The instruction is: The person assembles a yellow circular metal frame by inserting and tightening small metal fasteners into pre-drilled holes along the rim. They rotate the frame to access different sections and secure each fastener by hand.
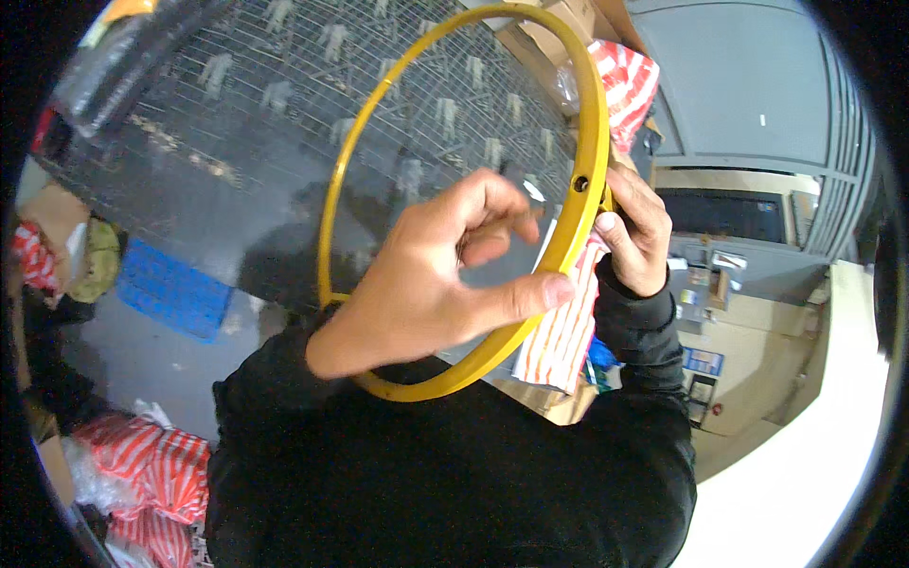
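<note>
A dark, scuffed workshop floor point(189, 199) fills the background, with a wire mesh rack point(426, 85) lying across it toward twelve o'clock, a blue crate point(170, 289) at nine o'clock, grey metal cabinets point(748, 104) at two o'clock, and piles of red-and-white striped fabric point(151, 473) at seven o'clock. Held up in the middle of the view is a yellow hoop point(582, 142), tilted so that its ring runs from twelve o'clock down to six o'clock. A red-and-white striped cloth piece point(559, 341) hangs behind the hoop's lower right arc, touching it, but as far as the view shows it is not yet wrapped or fastened round the ring; most of the ring is bare, so the work seems to be at an early stage. A small hole point(579, 183) in the ring faces the camera near three o'clock. The left hand point(436, 284) reaches across the ring from the lower left, wrist bent, thumb pressed flat on the rim at about four o'clock while its fingers curl loosely inside the ring; its grip is a partial pinch on the hoop. The right hand point(636, 232) comes up from the dark sleeve point(644, 331) at three o'clock, its grip closed round the hoop's outer edge together with the top of the cloth piece.
</note>
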The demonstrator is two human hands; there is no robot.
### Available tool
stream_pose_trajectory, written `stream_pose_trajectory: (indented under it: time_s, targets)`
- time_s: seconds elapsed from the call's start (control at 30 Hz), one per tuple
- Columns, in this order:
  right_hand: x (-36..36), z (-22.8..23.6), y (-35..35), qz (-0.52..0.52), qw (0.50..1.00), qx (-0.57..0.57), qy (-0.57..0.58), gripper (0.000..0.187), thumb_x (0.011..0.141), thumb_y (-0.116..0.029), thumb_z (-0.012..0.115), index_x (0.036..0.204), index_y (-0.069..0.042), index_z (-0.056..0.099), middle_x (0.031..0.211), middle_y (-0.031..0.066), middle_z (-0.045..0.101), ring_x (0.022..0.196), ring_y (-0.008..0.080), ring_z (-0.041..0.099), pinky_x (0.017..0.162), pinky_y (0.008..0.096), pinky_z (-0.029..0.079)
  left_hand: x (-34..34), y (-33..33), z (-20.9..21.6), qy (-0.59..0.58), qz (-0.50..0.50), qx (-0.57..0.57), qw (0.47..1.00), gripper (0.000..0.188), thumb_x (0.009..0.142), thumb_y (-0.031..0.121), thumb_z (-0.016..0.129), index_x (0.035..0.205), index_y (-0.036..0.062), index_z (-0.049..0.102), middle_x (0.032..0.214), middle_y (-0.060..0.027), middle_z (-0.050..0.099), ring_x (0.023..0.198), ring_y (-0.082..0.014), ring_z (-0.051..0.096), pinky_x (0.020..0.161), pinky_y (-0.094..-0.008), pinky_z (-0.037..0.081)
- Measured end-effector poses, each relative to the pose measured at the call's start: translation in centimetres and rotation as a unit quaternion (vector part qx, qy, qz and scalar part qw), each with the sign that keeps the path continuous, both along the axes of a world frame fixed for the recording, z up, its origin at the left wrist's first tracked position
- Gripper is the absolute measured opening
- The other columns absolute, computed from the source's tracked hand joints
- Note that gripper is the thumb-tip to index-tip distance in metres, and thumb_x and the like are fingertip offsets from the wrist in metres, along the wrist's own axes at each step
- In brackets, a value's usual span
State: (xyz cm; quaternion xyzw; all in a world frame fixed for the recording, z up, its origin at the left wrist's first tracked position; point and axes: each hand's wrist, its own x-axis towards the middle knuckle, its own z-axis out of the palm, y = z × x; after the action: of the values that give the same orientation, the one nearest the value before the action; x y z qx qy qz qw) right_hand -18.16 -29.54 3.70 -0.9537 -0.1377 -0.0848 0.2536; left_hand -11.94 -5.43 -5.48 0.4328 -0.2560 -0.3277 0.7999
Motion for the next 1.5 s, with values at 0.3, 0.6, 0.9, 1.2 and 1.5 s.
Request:
stream_pose_trajectory:
  time_s: [0.3, 0.6, 0.9, 1.2, 1.5]
  targets:
    - [-1.1, 0.4, -1.8, -0.015, 0.997, 0.029, 0.064, 0.039, 0.091, -0.029, 0.070, 0.105, 0.007, 0.068, 0.089, 0.0154, 0.066, 0.074, 0.0241, 0.063, 0.065, 0.0341, 0.048, -2.5, -0.7, -1.3, 0.065, -0.062, -0.139, 0.986, 0.035, 0.089, 0.019, 0.083, 0.102, 0.0062, 0.052, 0.085, 0.0020, 0.059, 0.065, 0.0005, 0.041, 0.055, -0.0203, 0.030]
    - [-0.6, 1.6, -0.5, -0.031, 0.998, -0.003, 0.062, 0.040, 0.091, -0.032, 0.071, 0.096, 0.008, 0.071, 0.089, 0.0177, 0.069, 0.063, 0.0218, 0.065, 0.055, 0.0313, 0.053, -2.1, -1.4, -1.7, -0.027, -0.001, -0.155, 0.988, 0.038, 0.086, 0.020, 0.084, 0.098, 0.0061, 0.051, 0.077, -0.0003, 0.054, 0.062, -0.0030, 0.047, 0.053, -0.0236, 0.037]
    - [-1.2, 2.6, 0.8, -0.058, 0.994, -0.051, 0.075, 0.042, 0.087, -0.027, 0.075, 0.113, 0.006, 0.070, 0.088, 0.0152, 0.069, 0.075, 0.0265, 0.067, 0.069, 0.0362, 0.051, -1.4, -1.8, -1.4, -0.087, 0.058, -0.163, 0.981, 0.033, 0.089, 0.015, 0.080, 0.098, 0.0035, 0.051, 0.080, -0.0088, 0.061, 0.066, -0.0158, 0.062, 0.055, -0.0307, 0.048]
    - [0.2, 3.5, 3.5, -0.056, 0.993, -0.075, 0.075, 0.035, 0.089, -0.019, 0.074, 0.115, 0.005, 0.068, 0.082, 0.0141, 0.064, 0.069, 0.0264, 0.061, 0.064, 0.0343, 0.048, -1.6, -1.0, -1.6, -0.007, 0.027, -0.137, 0.990, 0.030, 0.093, 0.017, 0.076, 0.102, 0.0041, 0.051, 0.083, -0.0030, 0.056, 0.060, -0.0015, 0.049, 0.049, -0.0210, 0.037]
    - [0.0, 2.8, 3.0, 0.001, 0.998, -0.013, 0.058, 0.031, 0.097, -0.015, 0.066, 0.123, 0.002, 0.068, 0.086, 0.0161, 0.063, 0.076, 0.0298, 0.063, 0.067, 0.0375, 0.048, 0.1, 1.6, 0.9, 0.042, 0.049, -0.060, 0.996, 0.042, 0.093, 0.012, 0.071, 0.121, 0.0023, 0.041, 0.098, -0.0142, 0.068, 0.080, -0.0112, 0.067, 0.068, -0.0229, 0.049]
